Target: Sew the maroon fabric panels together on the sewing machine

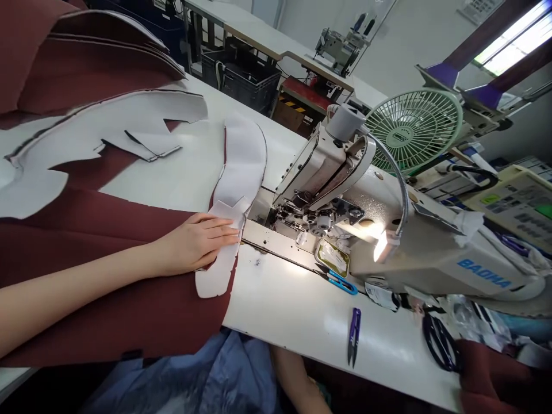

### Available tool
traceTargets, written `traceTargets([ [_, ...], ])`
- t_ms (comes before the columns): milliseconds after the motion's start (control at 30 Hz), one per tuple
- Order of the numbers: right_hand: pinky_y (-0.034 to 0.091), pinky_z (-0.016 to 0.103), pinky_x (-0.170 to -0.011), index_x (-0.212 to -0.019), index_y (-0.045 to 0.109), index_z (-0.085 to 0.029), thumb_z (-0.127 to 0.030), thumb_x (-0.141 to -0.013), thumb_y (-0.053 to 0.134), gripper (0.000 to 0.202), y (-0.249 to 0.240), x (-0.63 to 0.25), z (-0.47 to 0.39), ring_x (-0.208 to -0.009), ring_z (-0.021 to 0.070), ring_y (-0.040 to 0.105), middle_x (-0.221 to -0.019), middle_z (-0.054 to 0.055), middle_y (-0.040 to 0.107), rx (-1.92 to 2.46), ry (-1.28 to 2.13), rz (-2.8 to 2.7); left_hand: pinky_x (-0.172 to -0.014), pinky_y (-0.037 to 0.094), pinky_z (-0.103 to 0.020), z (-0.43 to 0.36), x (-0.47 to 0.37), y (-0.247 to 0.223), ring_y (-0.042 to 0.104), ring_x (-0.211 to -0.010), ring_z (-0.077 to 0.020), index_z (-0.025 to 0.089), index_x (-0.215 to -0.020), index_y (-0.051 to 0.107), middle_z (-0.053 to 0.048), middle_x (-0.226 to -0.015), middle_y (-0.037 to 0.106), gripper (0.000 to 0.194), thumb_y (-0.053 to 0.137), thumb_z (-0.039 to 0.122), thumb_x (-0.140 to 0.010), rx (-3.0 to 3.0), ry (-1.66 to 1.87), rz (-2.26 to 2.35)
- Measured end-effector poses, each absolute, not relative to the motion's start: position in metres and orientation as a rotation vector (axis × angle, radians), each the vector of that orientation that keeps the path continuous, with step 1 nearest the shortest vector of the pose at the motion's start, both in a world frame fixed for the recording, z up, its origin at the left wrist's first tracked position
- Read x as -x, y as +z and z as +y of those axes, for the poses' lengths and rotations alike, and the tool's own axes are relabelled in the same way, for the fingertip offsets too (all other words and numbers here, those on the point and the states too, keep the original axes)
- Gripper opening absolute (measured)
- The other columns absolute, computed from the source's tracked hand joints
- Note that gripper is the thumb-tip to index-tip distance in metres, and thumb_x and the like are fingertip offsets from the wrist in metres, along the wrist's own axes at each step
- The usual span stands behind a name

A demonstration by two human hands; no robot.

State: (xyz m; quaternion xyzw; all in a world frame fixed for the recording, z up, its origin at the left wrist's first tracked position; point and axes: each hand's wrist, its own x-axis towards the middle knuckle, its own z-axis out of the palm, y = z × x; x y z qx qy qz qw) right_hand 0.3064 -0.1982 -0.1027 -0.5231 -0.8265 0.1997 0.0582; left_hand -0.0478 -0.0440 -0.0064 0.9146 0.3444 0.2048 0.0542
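My left hand (pixel 207 241) lies flat with its fingers stretched across a curved fabric piece with a white backing (pixel 241 149), pressing it down beside the sewing machine (pixel 319 172). A wide maroon fabric panel (pixel 164 316) is spread beneath that hand and forearm. The curved piece runs up along the left of the needle area, and its edge is close to the machine bed. Of my right arm, only a forearm shows below the table's front edge; the right hand itself is out of sight.
More white-backed maroon pieces (pixel 129 121) are heaped at the left. Purple thread snips (pixel 354 336), blue-handled snips (pixel 342 282) and black-handled scissors (pixel 440 342) lie on the white table (pixel 284 305). A small tray (pixel 333 258) sits beside the machine, with a green fan (pixel 409 129) behind.
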Motion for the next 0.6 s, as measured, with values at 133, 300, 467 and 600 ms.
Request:
traceTargets([
  [133, 0.053, 0.054, -0.101, -0.124, 0.074, -0.029, -0.010, -0.090, 0.044, 0.049, -0.099, -0.374, -0.247, -0.119, 0.0358, 0.064, -0.125, 0.007, 0.072, 1.843, 0.640, -2.574, -0.114, 0.027, -0.040, -0.044, 0.046, -0.001, 0.047, -0.140, -0.0249, 0.023, -0.140, 0.054, -0.004, -0.148, 0.056, 0.046, 0.049, 0.028, -0.095, -2.754, 0.541, 1.080],
  [300, 0.045, 0.052, -0.112, -0.138, 0.064, -0.028, -0.035, -0.085, 0.072, 0.054, -0.032, -0.379, -0.271, -0.136, 0.0378, 0.052, -0.143, 0.008, 0.062, 1.935, 1.361, -2.463, -0.110, 0.029, -0.040, -0.041, 0.049, 0.003, 0.047, -0.139, -0.0236, 0.024, -0.133, 0.057, -0.002, -0.149, 0.056, 0.052, 0.043, 0.016, -0.083, -2.674, 0.485, 1.068],
  [467, 0.048, 0.035, -0.106, -0.134, 0.065, -0.030, -0.046, -0.103, 0.047, 0.040, 0.043, -0.361, -0.245, -0.121, 0.0225, 0.064, -0.133, 0.007, 0.068, 1.909, 1.416, -1.984, -0.108, 0.030, -0.040, -0.042, 0.051, -0.002, 0.051, -0.136, -0.0223, 0.027, -0.130, 0.057, 0.001, -0.147, 0.057, 0.045, 0.035, 0.021, -0.091, -2.618, 0.522, 1.129],
  [600, 0.049, 0.039, -0.102, -0.127, 0.071, -0.026, -0.038, -0.099, 0.051, 0.036, 0.005, -0.370, -0.249, -0.117, 0.0277, 0.067, -0.127, 0.010, 0.071, 2.070, 1.431, -2.186, -0.109, 0.030, -0.040, -0.046, 0.048, -0.003, 0.053, -0.134, -0.0234, 0.030, -0.128, 0.059, 0.002, -0.145, 0.059, 0.041, 0.037, 0.030, -0.094, -2.563, 0.575, 1.144],
])
